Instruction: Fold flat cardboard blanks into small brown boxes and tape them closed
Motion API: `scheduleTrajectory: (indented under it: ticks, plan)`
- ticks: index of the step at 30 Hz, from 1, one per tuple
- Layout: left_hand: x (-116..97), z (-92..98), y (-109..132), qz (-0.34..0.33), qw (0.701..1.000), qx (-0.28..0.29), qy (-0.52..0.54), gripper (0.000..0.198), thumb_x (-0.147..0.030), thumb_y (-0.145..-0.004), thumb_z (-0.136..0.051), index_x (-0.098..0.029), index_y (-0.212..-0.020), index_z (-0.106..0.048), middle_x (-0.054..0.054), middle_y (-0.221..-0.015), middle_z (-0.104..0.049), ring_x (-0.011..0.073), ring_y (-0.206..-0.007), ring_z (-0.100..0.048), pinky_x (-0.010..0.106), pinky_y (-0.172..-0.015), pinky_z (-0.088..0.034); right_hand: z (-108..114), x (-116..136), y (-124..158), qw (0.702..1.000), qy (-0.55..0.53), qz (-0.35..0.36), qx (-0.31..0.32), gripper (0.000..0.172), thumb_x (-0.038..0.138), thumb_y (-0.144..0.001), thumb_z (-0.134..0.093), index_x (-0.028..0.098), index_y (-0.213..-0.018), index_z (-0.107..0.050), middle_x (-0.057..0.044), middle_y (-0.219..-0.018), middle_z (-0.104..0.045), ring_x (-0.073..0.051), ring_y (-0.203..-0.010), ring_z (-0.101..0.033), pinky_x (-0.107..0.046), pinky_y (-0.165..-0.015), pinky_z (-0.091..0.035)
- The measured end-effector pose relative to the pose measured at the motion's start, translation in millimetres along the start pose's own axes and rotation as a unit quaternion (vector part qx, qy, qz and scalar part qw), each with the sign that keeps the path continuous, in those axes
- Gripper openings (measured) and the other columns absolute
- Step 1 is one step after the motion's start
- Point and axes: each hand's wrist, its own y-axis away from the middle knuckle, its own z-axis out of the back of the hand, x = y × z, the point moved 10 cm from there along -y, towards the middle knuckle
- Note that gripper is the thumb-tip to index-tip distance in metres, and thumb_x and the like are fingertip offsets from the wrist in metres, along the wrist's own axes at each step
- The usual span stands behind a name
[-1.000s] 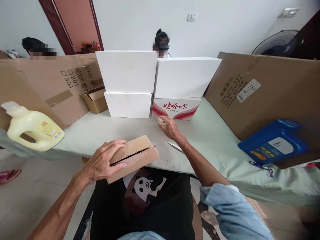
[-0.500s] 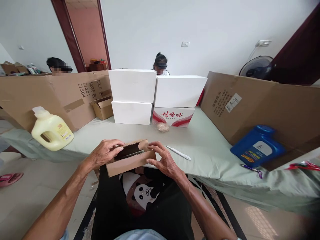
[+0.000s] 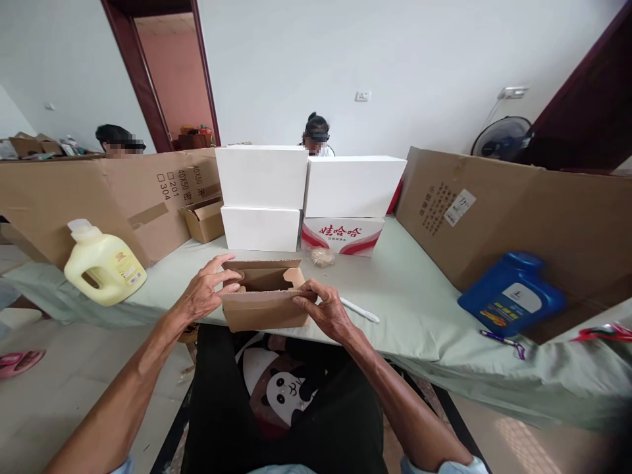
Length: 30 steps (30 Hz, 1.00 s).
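A small brown cardboard box [image 3: 265,315] sits at the table's near edge, its top open toward me. Around its left end, my left hand [image 3: 205,293] has curled fingers, the tips at the side flap. My right hand [image 3: 323,308] pinches the front right corner, thumb against the outer wall. Shadow hides much of the box's inside. Just beyond my right hand lies a white pen-like tool [image 3: 363,311], partly covered by the hand. A clear plastic-wrapped beige lump [image 3: 322,257] rests behind the box.
White boxes [image 3: 261,178] are stacked at the back, above a red-and-white carton [image 3: 342,237]. A yellow jug [image 3: 103,263] stands left, a blue bottle [image 3: 511,294] and purple pen [image 3: 502,343] right. Large cardboard panels [image 3: 498,230] flank the table. Two people sit beyond.
The cardboard box has turned squarer to me and tipped so its front wall shows more. My left hand has shifted slightly up at its left end; my right hand stays on the right corner.
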Motion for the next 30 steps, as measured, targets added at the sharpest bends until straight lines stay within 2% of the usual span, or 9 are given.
scheduleTrajectory:
  ticks: [3, 6, 8, 12, 14, 17, 22, 26, 30]
  plan:
    - [12, -13.6, 7, 0.03, 0.996, 0.079, -0.002, 0.049, -0.058, -0.108, -0.054, -0.028, -0.137, -0.078, 0.016, -0.172, -0.042, 0.0374, -0.148, -0.059, 0.057, -0.118, -0.055, -9, 13, -6, 0.995, 0.008, 0.06, 0.079, 0.017, 0.037, -0.106, -0.067, 0.025, -0.112, -0.077, -0.006, -0.11, -0.082, -0.023, -0.099, -0.073, -0.037, -0.092, -0.056]
    - [16, -22.0, 6, 0.034, 0.992, 0.118, -0.008, 0.054, -0.062, -0.108, -0.052, -0.031, -0.146, -0.073, 0.015, -0.173, -0.04, 0.0346, -0.134, -0.068, 0.052, -0.109, -0.063, -17, 23, -10, 0.978, 0.03, 0.114, 0.173, 0.025, 0.038, -0.108, -0.068, 0.028, -0.129, -0.078, -0.008, -0.13, -0.081, -0.028, -0.122, -0.073, -0.045, -0.112, -0.053]
    - [16, -28.2, 5, 0.033, 0.99, 0.137, -0.005, 0.054, -0.062, -0.108, -0.053, -0.032, -0.15, -0.07, 0.014, -0.169, -0.046, 0.032, -0.127, -0.071, 0.049, -0.106, -0.064, -19, 26, -11, 0.965, 0.057, 0.132, 0.218, 0.027, 0.037, -0.108, -0.068, 0.028, -0.13, -0.078, -0.008, -0.129, -0.081, -0.028, -0.121, -0.072, -0.044, -0.109, -0.055]
    - [11, -35.8, 9, 0.037, 0.987, 0.155, 0.007, 0.052, -0.062, -0.105, -0.06, -0.031, -0.143, -0.074, 0.013, -0.163, -0.054, 0.0329, -0.138, -0.066, 0.047, -0.114, -0.059, -23, 35, -1, 0.947, 0.104, 0.156, 0.261, 0.019, 0.039, -0.108, -0.069, 0.025, -0.114, -0.081, -0.007, -0.106, -0.078, -0.024, -0.099, -0.072, -0.035, -0.086, -0.058]
    - [7, -36.6, 13, 0.041, 0.985, 0.163, 0.029, 0.047, -0.061, -0.104, -0.061, -0.032, -0.139, -0.075, 0.011, -0.16, -0.056, 0.0318, -0.136, -0.067, 0.044, -0.109, -0.061, -21, 41, 7, 0.947, 0.126, 0.167, 0.244, 0.021, 0.041, -0.108, -0.069, 0.024, -0.115, -0.079, -0.008, -0.106, -0.074, -0.023, -0.097, -0.07, -0.034, -0.083, -0.057]
    - [6, -36.1, 22, 0.049, 0.978, 0.187, 0.075, 0.046, -0.058, -0.1, -0.067, -0.034, -0.139, -0.071, 0.01, -0.159, -0.057, 0.031, -0.132, -0.068, 0.04, -0.103, -0.064, -12, 44, 20, 0.957, 0.156, 0.166, 0.18, 0.028, 0.045, -0.107, -0.072, 0.024, -0.125, -0.073, -0.01, -0.112, -0.071, -0.025, -0.101, -0.067, -0.035, -0.082, -0.055]
    - [10, -24.2, 40, 0.044, 0.97, 0.194, 0.139, 0.071, -0.051, -0.077, -0.09, -0.032, -0.139, -0.063, 0.013, -0.172, -0.043, 0.0374, -0.147, -0.059, 0.046, -0.109, -0.062, 8, 36, 43, 0.98, 0.129, 0.141, 0.065, 0.037, 0.049, -0.103, -0.077, 0.028, -0.131, -0.067, -0.01, -0.112, -0.068, -0.025, -0.095, -0.065, -0.039, -0.081, -0.056]
    - [10, -17.4, 55, 0.047, 0.969, 0.185, 0.158, 0.082, -0.048, -0.067, -0.099, -0.032, -0.137, -0.058, 0.015, -0.175, -0.039, 0.0384, -0.153, -0.054, 0.05, -0.113, -0.06, 12, 25, 59, 0.987, 0.105, 0.119, 0.007, 0.054, 0.054, -0.097, -0.081, 0.031, -0.142, -0.062, -0.011, -0.114, -0.068, -0.029, -0.101, -0.066, -0.042, -0.084, -0.059]
    - [1, -19.2, 64, 0.06, 0.973, 0.172, 0.141, 0.089, -0.047, -0.061, -0.103, -0.032, -0.133, -0.054, 0.017, -0.173, -0.041, 0.0382, -0.148, -0.057, 0.053, -0.114, -0.059, 11, 14, 68, 0.99, 0.099, 0.095, -0.034, 0.061, 0.054, -0.094, -0.085, 0.031, -0.146, -0.06, -0.012, -0.116, -0.067, -0.031, -0.104, -0.067, -0.046, -0.087, -0.062]
